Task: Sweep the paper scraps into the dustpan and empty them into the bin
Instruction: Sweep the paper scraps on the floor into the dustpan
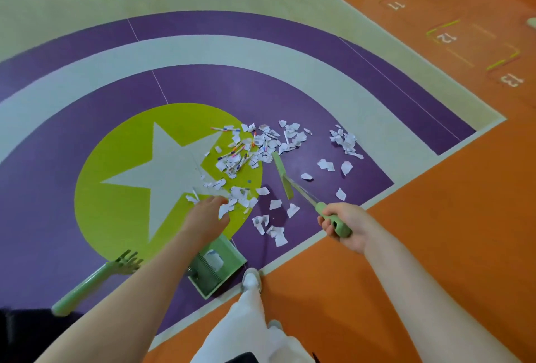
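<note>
White paper scraps (pixel 262 148) lie scattered on the purple and lime floor, with several coloured pens (pixel 232 155) mixed in. My right hand (pixel 343 225) grips the green handle of a small broom; its flat green head (pixel 282 174) rests on the floor at the edge of the pile. My left hand (pixel 204 216) reaches palm down to the nearest scraps (pixel 239 194), fingers spread and touching them. The green dustpan (pixel 216 268) lies on the floor under my left forearm, with one scrap inside. No bin is in view.
A long green handle with a forked end (pixel 90 284) lies on the floor at lower left. My white trouser leg and shoe (pixel 251 280) stand beside the dustpan. Orange flooring with numbered hopscotch squares (pixel 446 37) runs along the right.
</note>
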